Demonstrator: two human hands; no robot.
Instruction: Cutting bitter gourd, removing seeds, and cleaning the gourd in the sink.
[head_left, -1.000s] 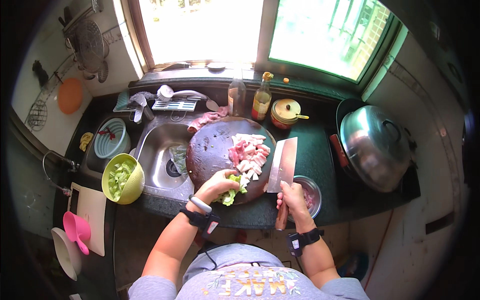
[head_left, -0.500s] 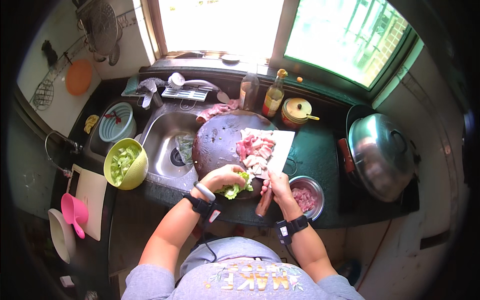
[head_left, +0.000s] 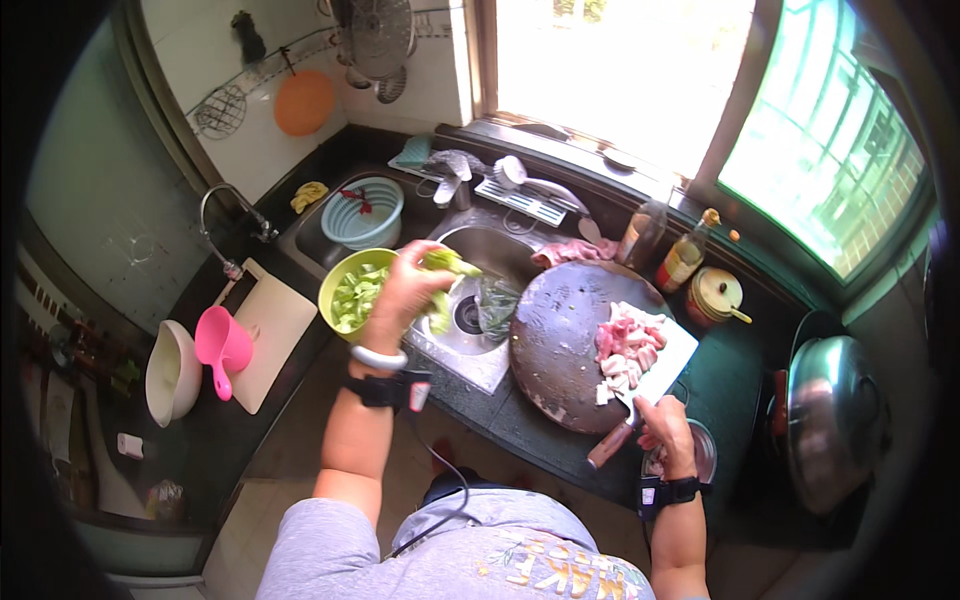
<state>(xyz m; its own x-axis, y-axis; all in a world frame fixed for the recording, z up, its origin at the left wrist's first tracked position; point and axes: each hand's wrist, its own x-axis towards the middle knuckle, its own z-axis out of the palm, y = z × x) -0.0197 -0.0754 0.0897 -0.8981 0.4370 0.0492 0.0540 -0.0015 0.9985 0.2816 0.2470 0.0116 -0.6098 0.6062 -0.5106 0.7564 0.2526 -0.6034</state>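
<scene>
My left hand (head_left: 405, 290) is over the right rim of a yellow-green bowl (head_left: 335, 318), closed on a bunch of chopped green leaves (head_left: 447, 268). More cut greens (head_left: 360, 293) lie inside the bowl. On a round dark chopping board (head_left: 560, 325), pieces of sliced pale and pink meat (head_left: 628, 345) rest on and beside the wide blade of a cleaver (head_left: 667, 368). My right hand (head_left: 670, 432) grips the cleaver where blade meets handle, and the brown handle sticks out toward me. Partly hidden behind that hand is a metal bowl (head_left: 705, 450) with pink meat.
Left of the board is a steel sink (head_left: 490, 362) with a plastic bag (head_left: 497, 308). A blue basin (head_left: 362, 213) stands behind the bowl. Bottles (head_left: 687, 250) and a lidded jar (head_left: 713, 295) line the back. A large lidded pot (head_left: 835, 425) is at right, a pink scoop (head_left: 224, 342) at left.
My left hand has lifted the greens off the board and carried them left to the yellow-green bowl. My right hand stays at the cleaver. The view has turned to the left.
</scene>
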